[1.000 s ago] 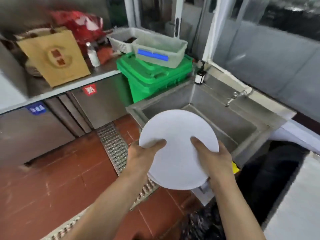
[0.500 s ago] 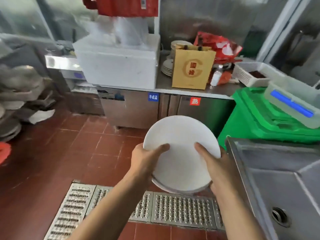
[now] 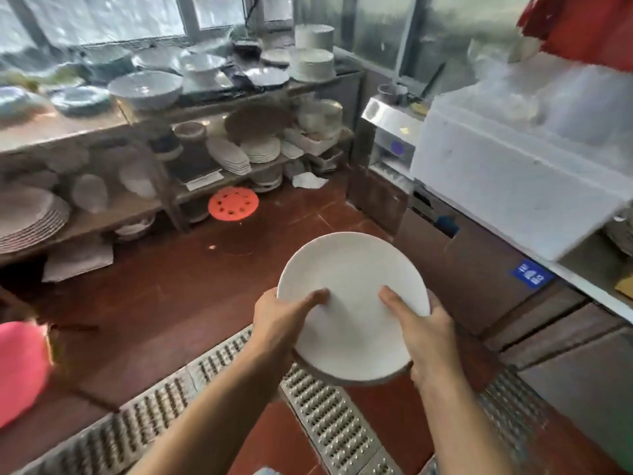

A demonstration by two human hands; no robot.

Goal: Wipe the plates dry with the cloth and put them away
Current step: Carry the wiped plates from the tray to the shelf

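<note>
I see a round white plate [image 3: 352,296], plain and smooth, tilted with its face toward me, held in the air above the floor grate [image 3: 329,423]. My left hand [image 3: 277,320] grips its left edge, thumb curled onto the face. My right hand [image 3: 424,330] grips the right edge the same way. Beyond the plate, well apart, shelves [image 3: 191,186] hold stacked dishes.

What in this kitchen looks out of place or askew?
An orange disc leans on edge against the bottom shelf on the floor, and a crumpled white rag lies beside it. The plate in both hands looks intact.
</note>
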